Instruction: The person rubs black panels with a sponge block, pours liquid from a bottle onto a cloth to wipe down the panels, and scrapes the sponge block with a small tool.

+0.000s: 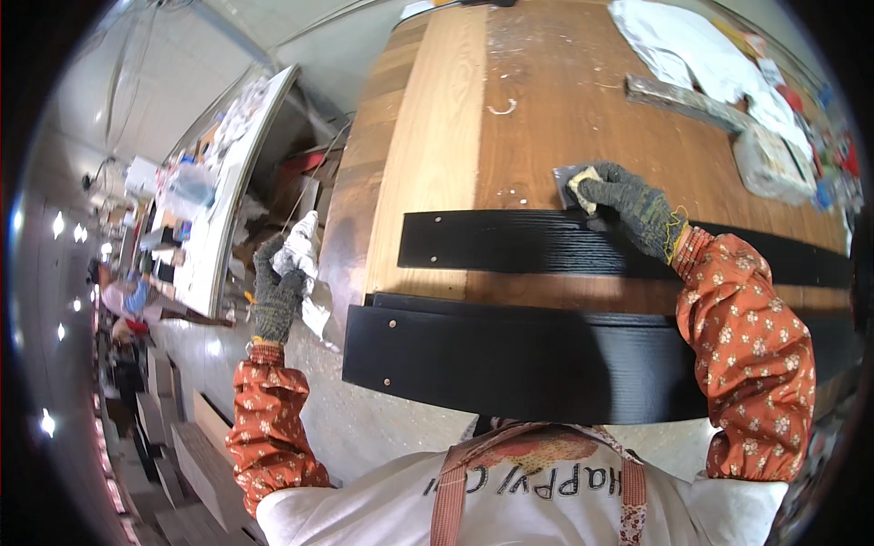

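The right hand [633,207], in a dark knit glove, is pinching a small putty scraper [574,182] loaded with pale filler, right of centre in the frame, and is pressing it against the upper edge of the narrow black board [510,244]. That board is lying across a brown wooden table [564,100], and a 2nd, wider black board [510,359] is lying just below it, toward the lower middle of the frame. The left hand [276,293], gloved too, is closed around a crumpled white rag [305,259] at the left of the frame, held off the table's edge and well apart from both boards.

To do this step well, I judge the blade should be kept at a low angle and drawn along the grain, so filler is being pushed into the flaw and not smeared over the black face. The rag is looking handy for wiping stray paste quickly. A long grey tool [687,102] and crumpled plastic sheeting [692,50] are lying in the upper right.
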`<state>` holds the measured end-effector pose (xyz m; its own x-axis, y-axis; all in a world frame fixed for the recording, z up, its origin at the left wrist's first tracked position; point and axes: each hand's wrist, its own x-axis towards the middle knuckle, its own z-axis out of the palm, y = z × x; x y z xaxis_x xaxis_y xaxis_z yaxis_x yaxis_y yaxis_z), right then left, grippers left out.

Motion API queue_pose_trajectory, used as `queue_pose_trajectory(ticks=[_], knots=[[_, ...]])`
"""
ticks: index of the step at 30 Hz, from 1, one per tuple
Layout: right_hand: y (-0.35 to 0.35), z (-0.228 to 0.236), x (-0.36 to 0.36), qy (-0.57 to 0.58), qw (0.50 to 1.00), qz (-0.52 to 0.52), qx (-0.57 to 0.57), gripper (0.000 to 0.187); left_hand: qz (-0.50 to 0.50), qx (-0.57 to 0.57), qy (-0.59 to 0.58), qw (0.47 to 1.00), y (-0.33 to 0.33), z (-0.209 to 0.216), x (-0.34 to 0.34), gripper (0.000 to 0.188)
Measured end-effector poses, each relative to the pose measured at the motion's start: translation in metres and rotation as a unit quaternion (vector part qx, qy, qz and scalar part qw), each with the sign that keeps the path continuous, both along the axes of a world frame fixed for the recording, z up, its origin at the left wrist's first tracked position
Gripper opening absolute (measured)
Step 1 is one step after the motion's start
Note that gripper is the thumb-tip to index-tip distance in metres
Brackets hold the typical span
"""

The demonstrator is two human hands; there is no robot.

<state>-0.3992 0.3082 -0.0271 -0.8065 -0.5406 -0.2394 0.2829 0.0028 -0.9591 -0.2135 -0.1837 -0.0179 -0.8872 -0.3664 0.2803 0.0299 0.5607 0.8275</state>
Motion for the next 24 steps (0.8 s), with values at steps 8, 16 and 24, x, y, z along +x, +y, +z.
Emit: queue_pose_trajectory(ticks=[8, 16, 24], knots=[[-0.032, -0.057, -0.064, 0.255, 0.945, -0.007, 0.202, 0.03, 0.057, 0.089, -0.096, 0.99, 0.056, 0.036, 0.147, 0.052], [-0.085, 0.041, 0.038, 0.02, 0.997, 0.013, -0.075, 0.034, 0.062, 0.099, -0.03, 0.993, 0.203, 0.071, 0.112, 0.048], [-0.078, 0.032, 0.111, 0.115, 0.986, 0.095, -0.071, 0.05, 0.242, -0.11, 0.058, 0.962, 0.215, -0.01, 0.104, 0.036]])
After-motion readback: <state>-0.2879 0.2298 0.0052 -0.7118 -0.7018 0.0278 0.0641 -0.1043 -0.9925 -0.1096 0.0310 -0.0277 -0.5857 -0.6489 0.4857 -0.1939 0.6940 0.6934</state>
